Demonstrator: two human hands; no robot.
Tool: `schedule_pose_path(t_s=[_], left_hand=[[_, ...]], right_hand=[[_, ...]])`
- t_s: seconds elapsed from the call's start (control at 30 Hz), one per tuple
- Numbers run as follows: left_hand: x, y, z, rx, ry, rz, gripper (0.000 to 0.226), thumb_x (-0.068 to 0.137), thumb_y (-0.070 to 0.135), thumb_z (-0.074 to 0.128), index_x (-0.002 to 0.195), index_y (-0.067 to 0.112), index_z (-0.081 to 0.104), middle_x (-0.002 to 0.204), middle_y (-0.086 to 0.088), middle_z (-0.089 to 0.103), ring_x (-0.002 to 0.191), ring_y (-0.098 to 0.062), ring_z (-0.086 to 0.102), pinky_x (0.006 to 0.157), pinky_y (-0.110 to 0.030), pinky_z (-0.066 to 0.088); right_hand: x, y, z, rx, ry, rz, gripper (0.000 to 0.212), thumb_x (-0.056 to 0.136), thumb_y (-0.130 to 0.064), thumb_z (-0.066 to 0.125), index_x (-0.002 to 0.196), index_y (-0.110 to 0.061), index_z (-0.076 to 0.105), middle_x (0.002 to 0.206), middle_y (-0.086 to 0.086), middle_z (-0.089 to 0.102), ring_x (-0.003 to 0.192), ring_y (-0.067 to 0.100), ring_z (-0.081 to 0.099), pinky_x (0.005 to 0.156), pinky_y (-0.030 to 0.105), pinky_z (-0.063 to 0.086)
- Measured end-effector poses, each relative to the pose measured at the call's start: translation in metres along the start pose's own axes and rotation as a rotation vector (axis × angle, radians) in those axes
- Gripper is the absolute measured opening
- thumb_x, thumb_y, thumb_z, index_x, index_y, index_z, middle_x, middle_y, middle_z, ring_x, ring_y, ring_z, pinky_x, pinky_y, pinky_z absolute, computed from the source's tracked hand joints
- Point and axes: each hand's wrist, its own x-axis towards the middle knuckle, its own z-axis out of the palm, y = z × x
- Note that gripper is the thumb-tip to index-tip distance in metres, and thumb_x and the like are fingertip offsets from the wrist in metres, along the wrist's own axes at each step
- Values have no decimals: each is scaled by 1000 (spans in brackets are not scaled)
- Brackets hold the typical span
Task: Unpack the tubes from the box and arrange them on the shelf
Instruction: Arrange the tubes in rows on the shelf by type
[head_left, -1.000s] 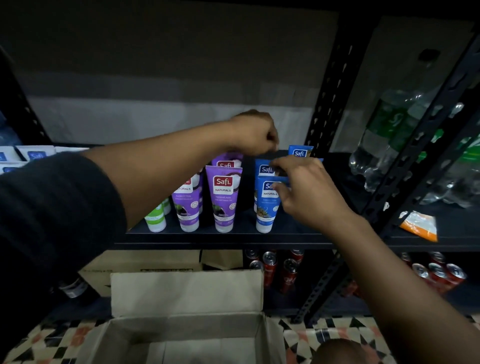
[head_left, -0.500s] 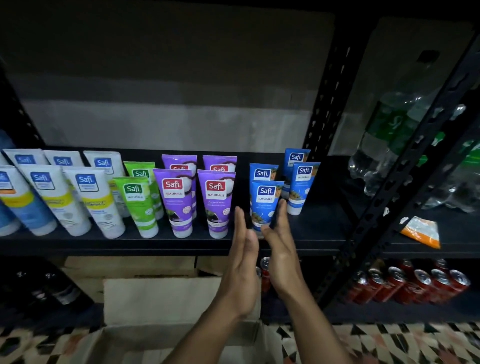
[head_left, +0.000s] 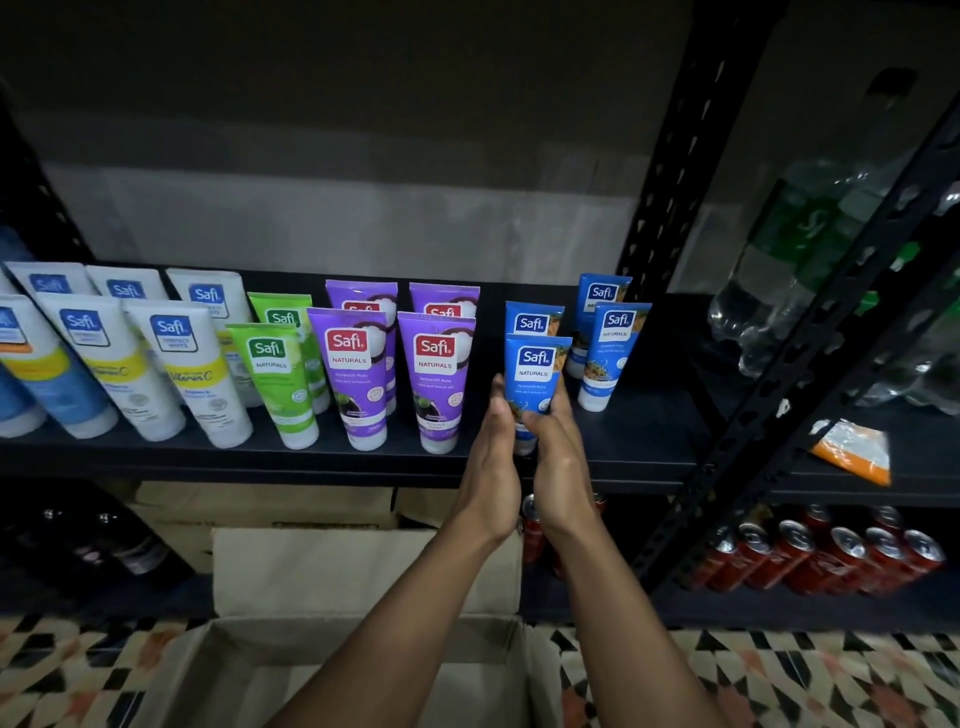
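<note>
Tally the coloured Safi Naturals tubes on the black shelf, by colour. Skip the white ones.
Green plastic tubes: 2
Purple plastic tubes: 4
Blue plastic tubes: 4
Total: 10

Four blue tubes (head_left: 613, 353), four purple tubes (head_left: 348, 374), two green tubes (head_left: 270, 379) and at least six white tubes (head_left: 176, 364) are standing on the shelf (head_left: 208, 460).
</note>
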Motion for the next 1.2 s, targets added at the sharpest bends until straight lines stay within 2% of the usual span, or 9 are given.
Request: schedule_pose_path(t_s=[0.1,0.37,0.5,0.63,0.73,0.8,0.93,1.1,1.2], left_hand=[[1,-2,0,-13,19,6,92,78,84,27,149,25,30,150,6,41,137,-5,37,117,-40,28],[4,-9,3,-60,44,-3,105,69,90,35,150,23,29,150,4,40,138,-6,37,118,-41,27],[6,-11,5,-63,56,-3,106,68,91,35,150,25,29,151,4,39,138,-6,36,118,-40,27],[7,-12,5,-60,62,7,103,69,91,33,149,25,31,151,5,39,138,-5,36,117,-39,28],[9,-13,4,-67,79,20,94,75,86,32,147,25,35,148,4,43,137,-8,39,115,-42,31],[11,-12,3,-71,86,14,92,77,85,32,147,25,36,147,4,45,135,-8,42,113,-40,35],[13,-11,3,-88,74,7,78,83,71,26,145,25,40,140,5,53,127,-3,49,106,-30,41],[13,-10,6,-91,103,-3,81,80,73,28,142,24,44,135,5,56,125,-4,51,106,-31,40],[13,-9,7,-94,123,-11,81,80,74,29,143,24,43,138,4,54,128,-6,49,110,-37,38]], right_hand=[[0,-1,1,20,6,-22,67,82,-17,44,148,-10,37,133,10,61,115,10,62,85,15,49],[-2,-1,0,-4,34,-17,60,85,-14,43,145,-9,43,129,7,63,112,8,63,83,13,49],[-3,-1,-3,-14,23,-17,50,95,3,37,142,-11,47,127,7,64,108,7,64,78,12,49],[-4,-1,-2,-19,29,-20,54,89,-7,41,143,-11,45,128,8,63,111,11,63,80,14,50],[-4,-1,-1,-13,48,-13,61,82,-14,42,143,-10,46,128,6,64,114,12,62,89,19,51],[-4,0,-1,-6,62,-11,58,85,-12,42,142,-9,46,128,3,65,116,11,62,94,22,50],[-5,0,-2,-2,40,-5,48,95,3,36,139,-8,50,124,0,67,113,7,63,86,18,50],[-6,-2,0,-9,51,-2,44,94,-2,40,134,-12,55,119,0,69,109,8,65,84,18,50],[-6,-3,0,-22,47,6,45,93,-8,41,136,-14,54,123,1,68,112,9,64,83,16,50]])
